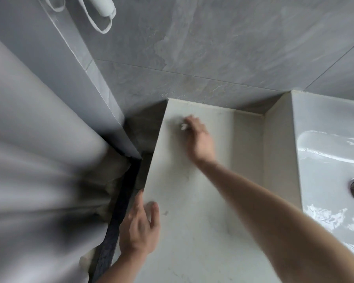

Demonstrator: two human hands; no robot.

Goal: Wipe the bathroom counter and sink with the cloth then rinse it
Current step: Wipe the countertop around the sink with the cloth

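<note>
my right hand [199, 137] has its fingers curled round a small white cloth [184, 126] on the desk [192, 201], left hand [139, 227] fingers loosely spread at its edge

The right arm reaches forward and leftward, nearly straight; the right hand [198, 137] lies palm down, fingers curled over a small white scrap (blurred, hard to identify); the left hand [140, 227] rests lower, fingers loosely spread, thumb apart.

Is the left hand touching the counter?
Touching. The head view shows the left hand resting on the counter at its left edge, fingertips on top.
</note>
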